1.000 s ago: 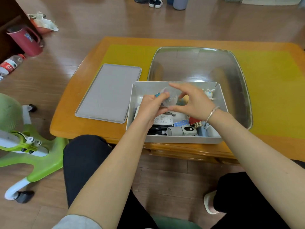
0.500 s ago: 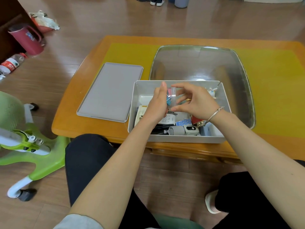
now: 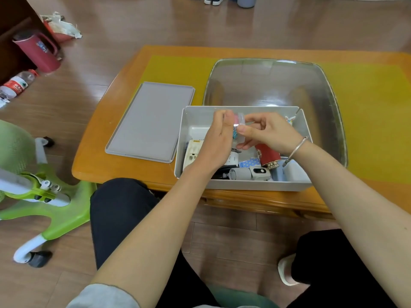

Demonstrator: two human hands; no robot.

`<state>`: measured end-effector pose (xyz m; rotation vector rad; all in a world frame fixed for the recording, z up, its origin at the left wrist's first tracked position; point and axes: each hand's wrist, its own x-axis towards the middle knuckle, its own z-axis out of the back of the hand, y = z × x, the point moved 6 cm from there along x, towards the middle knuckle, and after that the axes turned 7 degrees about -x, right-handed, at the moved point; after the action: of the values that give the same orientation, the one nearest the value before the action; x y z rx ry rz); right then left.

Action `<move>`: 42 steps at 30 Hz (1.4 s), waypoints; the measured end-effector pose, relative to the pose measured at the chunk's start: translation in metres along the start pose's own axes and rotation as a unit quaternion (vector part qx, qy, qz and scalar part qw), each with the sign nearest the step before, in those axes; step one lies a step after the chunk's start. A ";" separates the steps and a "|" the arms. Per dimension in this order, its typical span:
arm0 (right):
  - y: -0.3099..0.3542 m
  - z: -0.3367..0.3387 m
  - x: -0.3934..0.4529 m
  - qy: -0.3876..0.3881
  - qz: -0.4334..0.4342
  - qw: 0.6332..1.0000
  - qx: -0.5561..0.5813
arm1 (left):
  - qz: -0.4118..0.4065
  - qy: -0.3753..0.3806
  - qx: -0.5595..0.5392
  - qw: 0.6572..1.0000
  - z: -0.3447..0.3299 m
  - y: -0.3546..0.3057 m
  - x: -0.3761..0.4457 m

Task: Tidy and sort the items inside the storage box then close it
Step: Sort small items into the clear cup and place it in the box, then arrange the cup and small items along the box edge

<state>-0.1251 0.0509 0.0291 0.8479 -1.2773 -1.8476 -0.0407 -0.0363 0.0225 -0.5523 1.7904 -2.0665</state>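
The open grey rectangular plastic storage box (image 3: pixel 244 185) stands at the near edge of the orange wooden bench (image 3: pixel 106 165), partly on the yellow mat (image 3: pixel 367 121). Both hands are raised over the box's far half. The left hand (image 3: pixel 219 138) and the right hand (image 3: pixel 266 132) together hold a small clear plastic container with pink contents (image 3: pixel 239 120). The right hand pinches it between thumb and forefinger; the left hand's fingers are curled against its other side, though blur hides the exact grip. A silver bangle (image 3: pixel 297 150) sits on the right wrist.

Inside the box, below the hands: a white boxed item with a yellow label (image 3: pixel 192 152) at the left wall, a red cylindrical object with a gold-trimmed end (image 3: pixel 268 155) under the right wrist, a blue dotted card (image 3: pixel 249 162) beside it, and a grey handheld device with a black panel (image 3: pixel 249 173) against the near wall. A pale blue block (image 3: pixel 293 172) fills the near right corner.

Just left of the box, the flat grey rectangular lid (image 3: pixel 151 121) lies on the bench, apart from the box. Behind the box and touching its far wall stands a large clear plastic tub (image 3: pixel 329 112).
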 end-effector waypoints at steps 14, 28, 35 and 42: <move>-0.002 0.012 0.022 -0.093 -0.066 0.992 -0.048 | -0.062 -0.043 0.102 0.992 0.018 -0.007 0.020; -0.020 0.039 0.049 -0.108 -0.074 0.985 -0.114 | 0.100 0.182 0.245 0.947 0.025 0.060 0.054; -0.035 0.040 0.057 -0.120 -0.113 0.980 -0.116 | 0.108 0.264 0.521 0.805 0.014 0.101 0.065; -0.035 0.024 0.065 -0.099 -0.123 0.981 -0.117 | 0.077 0.280 0.525 0.800 0.024 0.096 0.052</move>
<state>-0.1853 0.0155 -0.0042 0.7344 -1.0802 -2.2746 -0.0722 -0.0961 -0.0666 0.5513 0.5452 -2.7922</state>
